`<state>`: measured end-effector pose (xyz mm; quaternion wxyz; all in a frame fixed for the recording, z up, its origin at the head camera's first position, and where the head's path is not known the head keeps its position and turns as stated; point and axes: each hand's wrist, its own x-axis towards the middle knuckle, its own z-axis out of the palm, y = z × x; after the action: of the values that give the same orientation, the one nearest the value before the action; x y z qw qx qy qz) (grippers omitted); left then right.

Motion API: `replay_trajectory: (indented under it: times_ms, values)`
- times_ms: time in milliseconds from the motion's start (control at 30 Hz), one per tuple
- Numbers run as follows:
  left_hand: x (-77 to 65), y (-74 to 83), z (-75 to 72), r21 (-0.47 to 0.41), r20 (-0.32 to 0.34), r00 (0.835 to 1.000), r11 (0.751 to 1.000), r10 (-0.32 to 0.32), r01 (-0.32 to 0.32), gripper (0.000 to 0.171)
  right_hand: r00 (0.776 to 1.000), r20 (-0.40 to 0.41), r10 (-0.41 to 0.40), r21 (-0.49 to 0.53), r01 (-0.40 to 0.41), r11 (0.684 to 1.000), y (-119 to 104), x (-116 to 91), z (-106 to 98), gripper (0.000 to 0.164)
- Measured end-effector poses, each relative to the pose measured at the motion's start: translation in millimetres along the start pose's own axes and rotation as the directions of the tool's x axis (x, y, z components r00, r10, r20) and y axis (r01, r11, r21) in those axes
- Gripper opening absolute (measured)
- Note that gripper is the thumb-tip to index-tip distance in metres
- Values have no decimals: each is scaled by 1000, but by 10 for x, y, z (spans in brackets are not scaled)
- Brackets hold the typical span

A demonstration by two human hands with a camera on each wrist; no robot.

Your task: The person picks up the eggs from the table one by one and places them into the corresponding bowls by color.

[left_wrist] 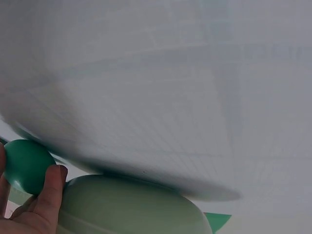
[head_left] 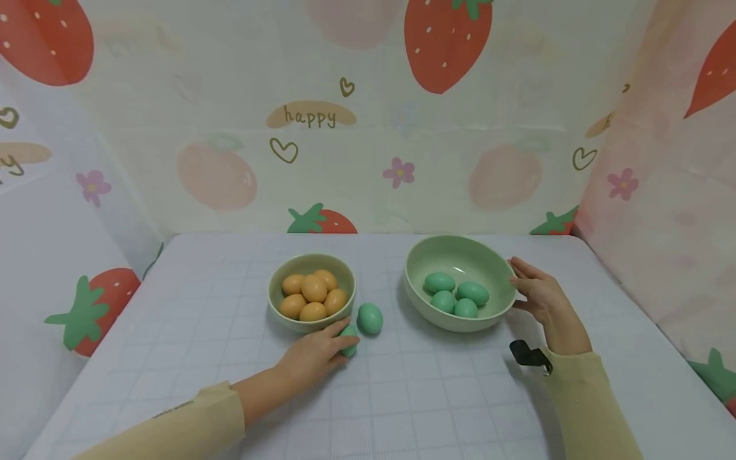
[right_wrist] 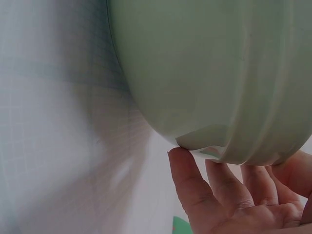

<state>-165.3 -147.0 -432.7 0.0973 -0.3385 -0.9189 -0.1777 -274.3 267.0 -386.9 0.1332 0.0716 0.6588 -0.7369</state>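
Observation:
My left hand (head_left: 313, 358) pinches a green egg (head_left: 348, 340) by the near right side of a small pale green bowl (head_left: 276, 311); in the left wrist view the egg (left_wrist: 28, 165) sits between thumb and fingers. Several orange-brown eggs (head_left: 314, 288) fill that bowl. A second loose green egg (head_left: 370, 318) lies on the table just right of the hand. At the right, my right hand (head_left: 543, 300) holds the side of a larger pale green bowl (head_left: 425, 313). Its fingertips (right_wrist: 181, 155) meet the outer wall in the right wrist view. Several green eggs (head_left: 473, 293) rest inside.
A white, faintly checked cloth covers the table (head_left: 402, 402). Behind it stands a fruit-printed backdrop (head_left: 368, 185), with more printed cloth (head_left: 678, 211) along the right side. A black strap (head_left: 526, 354) sticks out from the right sleeve.

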Motion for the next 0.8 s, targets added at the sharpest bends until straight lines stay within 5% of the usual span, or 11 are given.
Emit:
replay_trajectory:
  times_ms: [467,800]
  values:
    - [28,24,-36,-80,15,998,995,-55,56,34,1000,-15,-3,8,3,1000,2,4,10,65]
    - [94,103,-122,-103,-10,999,994,-41,40,34,1000,0,-16,-6,16,1000,15,7,1,65]
